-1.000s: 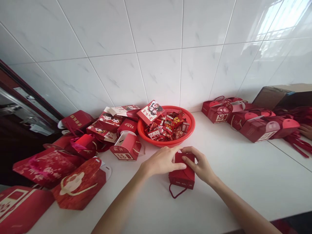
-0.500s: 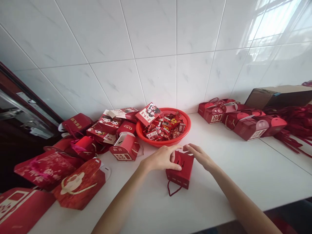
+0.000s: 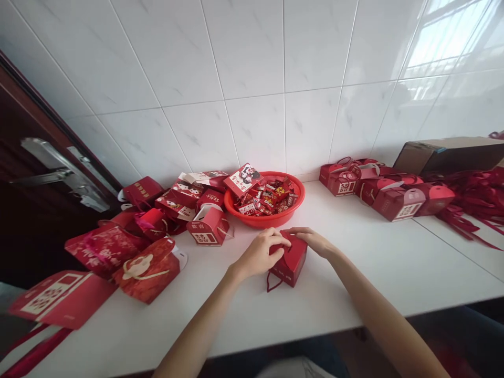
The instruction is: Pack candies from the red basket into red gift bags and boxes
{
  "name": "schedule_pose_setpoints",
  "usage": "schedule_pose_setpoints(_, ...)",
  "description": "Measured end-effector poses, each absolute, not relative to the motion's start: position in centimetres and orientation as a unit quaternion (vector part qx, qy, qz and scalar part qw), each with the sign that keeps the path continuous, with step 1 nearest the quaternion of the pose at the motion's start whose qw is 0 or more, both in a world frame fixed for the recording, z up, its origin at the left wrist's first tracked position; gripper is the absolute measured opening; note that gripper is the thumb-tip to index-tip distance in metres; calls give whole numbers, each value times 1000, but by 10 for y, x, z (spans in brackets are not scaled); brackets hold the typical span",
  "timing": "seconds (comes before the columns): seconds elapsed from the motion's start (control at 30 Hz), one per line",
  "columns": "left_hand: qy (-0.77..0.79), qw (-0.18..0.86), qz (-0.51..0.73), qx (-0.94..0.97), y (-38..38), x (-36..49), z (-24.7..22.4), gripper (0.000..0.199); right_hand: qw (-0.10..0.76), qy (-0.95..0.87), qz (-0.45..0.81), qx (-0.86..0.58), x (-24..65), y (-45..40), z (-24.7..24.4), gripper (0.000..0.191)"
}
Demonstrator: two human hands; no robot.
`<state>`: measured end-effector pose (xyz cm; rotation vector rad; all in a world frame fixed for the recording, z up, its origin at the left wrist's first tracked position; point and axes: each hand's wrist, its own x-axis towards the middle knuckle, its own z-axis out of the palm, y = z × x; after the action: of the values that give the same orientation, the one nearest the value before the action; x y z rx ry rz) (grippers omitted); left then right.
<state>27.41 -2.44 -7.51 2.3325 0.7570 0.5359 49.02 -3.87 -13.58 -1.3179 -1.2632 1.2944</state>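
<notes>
A small red gift box (image 3: 293, 262) with a dark red cord handle stands on the white table in front of me. Its top flaps are folded inward, and a slot shows in them. My left hand (image 3: 262, 252) is at the box's left side, thumb and fingers closed about the flap by the slot. On the far right edge of the top lies my right hand (image 3: 313, 240), its fingers stretched out flat. Right behind the box is a red plastic basket (image 3: 268, 220) of wrapped candies (image 3: 271, 199), with a printed card box (image 3: 243, 179) resting on its rim.
Several red gift boxes (image 3: 207, 226) and bags (image 3: 147, 270) crowd the left side near a door handle (image 3: 59, 168). More red boxes (image 3: 399, 202) line the wall at right, beside a cardboard box (image 3: 452, 152) and a heap of dark red ribbons (image 3: 472, 197).
The flaps of the box are now pressed lower and the box is turned slightly. Both hands have come down onto its top. The view has shifted, showing more of the door.
</notes>
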Motion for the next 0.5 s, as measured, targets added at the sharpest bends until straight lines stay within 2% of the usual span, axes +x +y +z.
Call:
schedule_pose_setpoints(0.23,332,274,264,863,-49,280,-92,25,454,-541,478,-523,493,-45,-125,17)
schedule_pose_setpoints(0.5,376,274,297,834,-40,271,-108,24,595,-494,488,-406,513,-54,-110,27)
